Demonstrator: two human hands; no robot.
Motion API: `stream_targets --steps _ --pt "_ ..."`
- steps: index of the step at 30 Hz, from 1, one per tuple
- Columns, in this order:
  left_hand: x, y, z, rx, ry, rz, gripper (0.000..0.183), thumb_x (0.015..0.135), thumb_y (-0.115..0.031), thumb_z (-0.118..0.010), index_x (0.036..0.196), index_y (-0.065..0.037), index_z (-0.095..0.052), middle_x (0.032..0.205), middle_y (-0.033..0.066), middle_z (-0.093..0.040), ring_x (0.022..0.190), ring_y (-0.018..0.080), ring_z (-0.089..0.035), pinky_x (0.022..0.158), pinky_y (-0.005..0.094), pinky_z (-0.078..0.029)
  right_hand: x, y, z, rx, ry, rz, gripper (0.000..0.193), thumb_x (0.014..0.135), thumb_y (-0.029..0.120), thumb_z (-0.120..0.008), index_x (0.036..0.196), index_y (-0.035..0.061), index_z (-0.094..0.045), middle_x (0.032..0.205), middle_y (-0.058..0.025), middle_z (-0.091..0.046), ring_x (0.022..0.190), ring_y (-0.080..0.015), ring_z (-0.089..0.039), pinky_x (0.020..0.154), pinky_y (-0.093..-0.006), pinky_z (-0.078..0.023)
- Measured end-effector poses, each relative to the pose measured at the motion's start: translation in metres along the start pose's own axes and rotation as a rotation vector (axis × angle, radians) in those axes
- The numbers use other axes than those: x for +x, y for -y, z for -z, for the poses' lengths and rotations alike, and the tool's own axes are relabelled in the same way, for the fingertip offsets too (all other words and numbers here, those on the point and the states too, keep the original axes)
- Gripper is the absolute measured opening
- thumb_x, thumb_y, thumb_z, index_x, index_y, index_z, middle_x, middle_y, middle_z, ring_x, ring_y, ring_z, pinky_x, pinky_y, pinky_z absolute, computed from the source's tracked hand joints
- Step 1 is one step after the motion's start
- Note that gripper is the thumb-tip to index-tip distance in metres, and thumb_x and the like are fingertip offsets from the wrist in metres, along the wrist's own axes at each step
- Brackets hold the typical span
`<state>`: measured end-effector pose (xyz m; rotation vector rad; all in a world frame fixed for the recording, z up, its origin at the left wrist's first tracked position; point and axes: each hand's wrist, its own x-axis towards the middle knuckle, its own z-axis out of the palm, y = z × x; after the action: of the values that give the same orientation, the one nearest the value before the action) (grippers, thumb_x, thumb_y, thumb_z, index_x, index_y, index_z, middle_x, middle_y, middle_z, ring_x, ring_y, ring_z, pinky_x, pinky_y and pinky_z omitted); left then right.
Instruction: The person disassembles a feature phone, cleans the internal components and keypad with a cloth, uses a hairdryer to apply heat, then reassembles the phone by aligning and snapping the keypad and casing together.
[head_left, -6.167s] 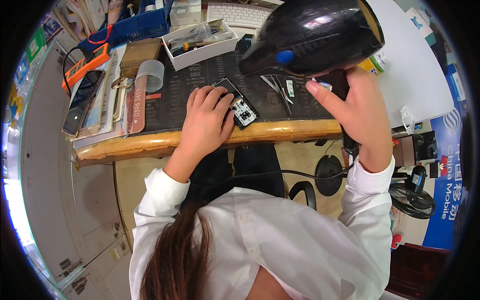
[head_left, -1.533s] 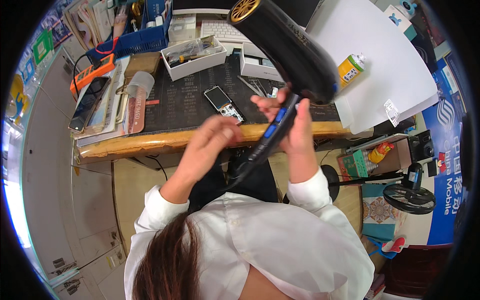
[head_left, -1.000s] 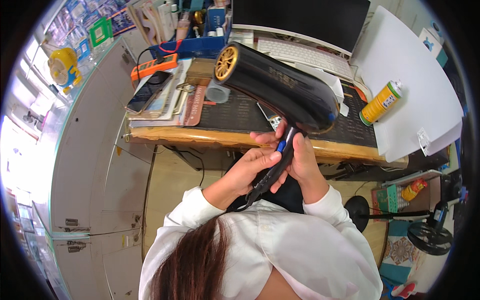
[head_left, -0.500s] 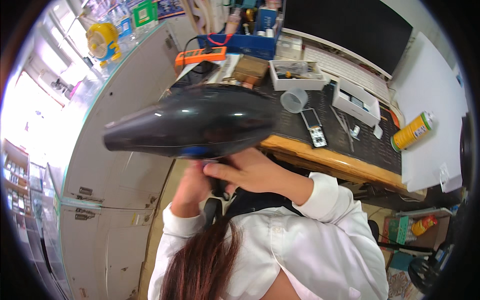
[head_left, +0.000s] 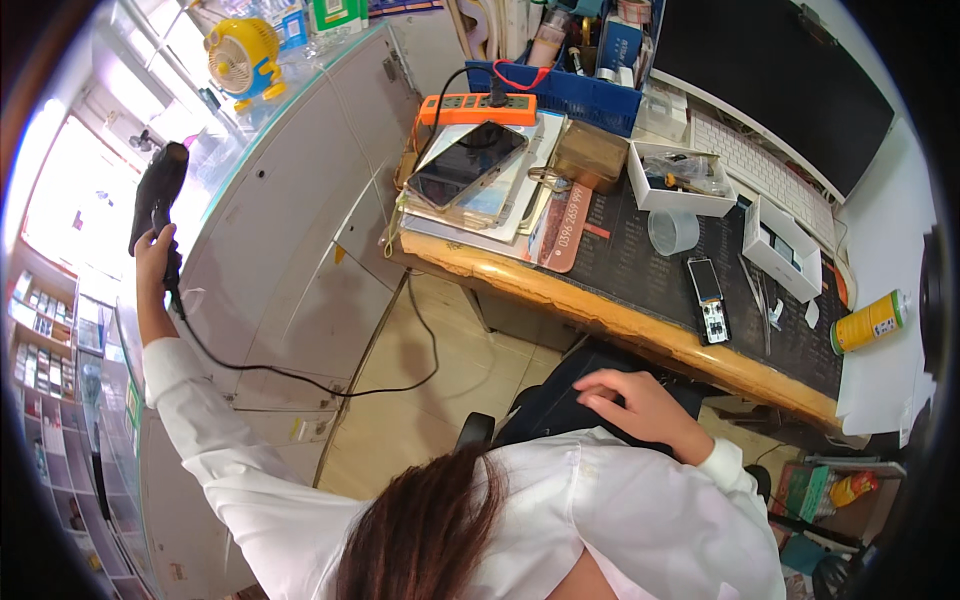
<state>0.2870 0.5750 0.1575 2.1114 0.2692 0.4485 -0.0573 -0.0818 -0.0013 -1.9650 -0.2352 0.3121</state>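
Note:
My left arm reaches out to the far left. At its end my left hand [head_left: 152,258] is wrapped round the handle of a black hair dryer [head_left: 160,190], held up beside the glass-topped counter. Its black cord [head_left: 300,377] hangs from the handle and loops over the floor. Above my lap rests my right hand [head_left: 640,405], holding nothing, its fingers loosely bent and partly apart. Nearest to it on the desk lies a small opened phone [head_left: 708,300] with a screen and a bared circuit board. Tweezers [head_left: 760,300] lie to its right.
The wooden-edged desk [head_left: 500,285] bears a large phone [head_left: 468,165] on papers, an orange power strip [head_left: 478,108], a clear cup [head_left: 672,231], white boxes [head_left: 785,240], a keyboard [head_left: 765,165] and a yellow can [head_left: 868,322]. A yellow fan [head_left: 243,58] stands on the counter.
The hair dryer has gone from in front of me to the far left in my left hand. My right hand has let go of it and moved right, over my lap.

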Motion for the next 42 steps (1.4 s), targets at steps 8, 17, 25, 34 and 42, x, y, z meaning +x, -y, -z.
stream_targets --steps 8,17,25,34,42 --pt "0.204 0.169 0.044 1.225 -0.255 -0.158 0.048 0.087 -0.034 -0.075 0.118 0.002 -0.065 0.110 0.0257 -0.072 0.105 0.0464 -0.069 0.092 0.0526 -0.053 -0.058 -0.019 -0.002 0.027 -0.217 -0.241 0.023 0.100 0.015 -0.064 0.118 0.0018 -0.067 0.099 -0.0124 -0.077 0.088 -0.0214 -0.075 0.079 -0.0319 -0.057" --pt "0.123 0.126 -0.001 1.262 -0.576 0.027 0.054 0.097 -0.059 -0.056 0.129 -0.016 -0.064 0.104 0.0203 -0.075 0.101 0.0433 -0.071 0.084 0.0580 -0.055 -0.090 -0.001 0.022 -0.066 -0.442 -0.242 0.022 0.102 0.016 -0.063 0.119 0.0035 -0.068 0.098 -0.0097 -0.077 0.091 -0.0199 -0.075 0.078 -0.0301 -0.057" --pt "0.117 0.144 0.000 1.429 -0.391 -0.167 0.059 0.102 -0.052 -0.056 0.147 -0.015 -0.048 0.125 0.0244 -0.068 0.110 0.0460 -0.067 0.091 0.0570 -0.053 -0.113 -0.007 0.054 -0.029 -0.762 -0.098 0.020 0.100 0.010 -0.064 0.116 -0.0005 -0.069 0.099 -0.0106 -0.077 0.087 -0.0167 -0.075 0.076 -0.0278 -0.056" --pt "0.095 0.157 0.012 1.003 -0.197 -0.055 0.083 0.089 -0.015 -0.066 0.161 -0.005 -0.026 0.133 0.0270 -0.064 0.121 0.0443 -0.063 0.103 0.0485 -0.050 -0.122 -0.019 0.065 -0.075 -0.749 -0.051 0.019 0.099 0.012 -0.065 0.113 0.0000 -0.071 0.094 -0.0113 -0.076 0.082 -0.0187 -0.074 0.074 -0.0304 -0.056" --pt "0.049 0.130 0.023 1.101 -0.230 -0.011 0.044 0.109 -0.025 -0.028 0.131 -0.001 -0.058 0.131 0.0256 -0.066 0.119 0.0432 -0.064 0.098 0.0481 -0.051 0.033 -0.005 0.121 -0.794 -0.926 0.008 0.053 0.093 0.039 -0.072 0.125 -0.0003 -0.058 0.111 -0.0205 -0.067 0.100 -0.0377 -0.067 0.082 -0.0486 -0.056"
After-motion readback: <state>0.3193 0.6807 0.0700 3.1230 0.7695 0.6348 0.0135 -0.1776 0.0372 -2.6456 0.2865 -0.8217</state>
